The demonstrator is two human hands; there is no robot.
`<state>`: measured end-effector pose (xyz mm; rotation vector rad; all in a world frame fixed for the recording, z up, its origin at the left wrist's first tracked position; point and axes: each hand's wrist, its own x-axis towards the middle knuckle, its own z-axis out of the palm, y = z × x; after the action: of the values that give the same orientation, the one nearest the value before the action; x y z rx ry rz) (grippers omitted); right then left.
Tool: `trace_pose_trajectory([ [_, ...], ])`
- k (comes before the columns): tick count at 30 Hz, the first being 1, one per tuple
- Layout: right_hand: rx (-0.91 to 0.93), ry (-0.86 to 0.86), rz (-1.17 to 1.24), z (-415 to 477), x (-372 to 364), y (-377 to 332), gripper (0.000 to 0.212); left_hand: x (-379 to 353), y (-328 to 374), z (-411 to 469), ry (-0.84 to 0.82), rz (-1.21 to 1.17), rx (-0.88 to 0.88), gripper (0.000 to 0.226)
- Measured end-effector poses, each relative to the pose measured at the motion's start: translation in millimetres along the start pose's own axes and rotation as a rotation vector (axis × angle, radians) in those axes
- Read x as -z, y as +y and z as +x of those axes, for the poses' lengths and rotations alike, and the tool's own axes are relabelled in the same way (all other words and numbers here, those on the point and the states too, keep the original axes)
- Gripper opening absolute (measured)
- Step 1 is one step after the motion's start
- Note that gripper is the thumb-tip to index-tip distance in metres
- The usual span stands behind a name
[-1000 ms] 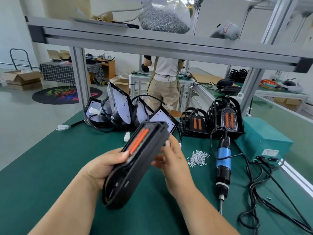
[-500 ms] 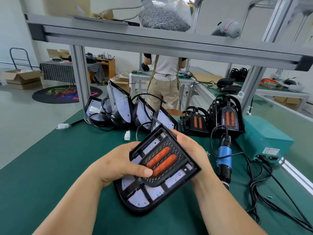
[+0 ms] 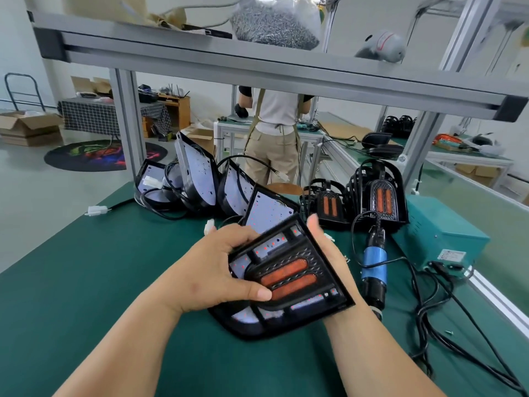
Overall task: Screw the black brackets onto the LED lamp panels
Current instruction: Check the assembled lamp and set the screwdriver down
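Observation:
I hold an LED lamp panel [image 3: 252, 319] with a black bracket [image 3: 303, 253] laid over its white face; two orange strips sit in the bracket's middle. My left hand [image 3: 217, 270] grips its left edge, thumb on the bracket front. My right hand [image 3: 326, 247] cups its right edge from behind. The panel hovers low over the green table [image 3: 86, 282], face up and tilted. Several bare LED panels [image 3: 197, 179] with black cables lean in a heap behind. Two stacks of black brackets [image 3: 378, 193] stand at the back right.
An electric screwdriver with a blue grip [image 3: 373, 262] lies to the right, wired to a teal power box [image 3: 440, 236]. Black cables [image 3: 446, 333] trail at the right. A person [image 3: 274, 138] stands beyond the table. A grey frame beam [image 3: 257, 73] with a screw bag [image 3: 272, 21] crosses overhead.
The panel has turned from edge-on to face up and has come lower and to the right. Both hands have kept their hold; my right hand now hides the pile of loose screws.

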<state>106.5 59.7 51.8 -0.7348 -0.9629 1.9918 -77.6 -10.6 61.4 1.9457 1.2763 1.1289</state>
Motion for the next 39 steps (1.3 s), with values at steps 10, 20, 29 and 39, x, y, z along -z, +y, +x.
trace_pose_trajectory([
  [10,0.042,0.113,-0.092,17,-3,33,0.054,11,-13,6,0.829,-0.262,-0.102,0.051],
  [20,0.189,0.107,-0.390,15,0,38,0.021,40,-18,3,1.055,-1.112,-0.137,0.061],
  [29,0.085,0.068,-0.472,16,-13,43,0.030,-11,8,2,0.488,-1.283,0.253,0.066],
  [39,0.169,-0.063,-0.269,20,-23,41,0.035,-20,0,-3,0.286,-1.321,0.244,0.060],
])
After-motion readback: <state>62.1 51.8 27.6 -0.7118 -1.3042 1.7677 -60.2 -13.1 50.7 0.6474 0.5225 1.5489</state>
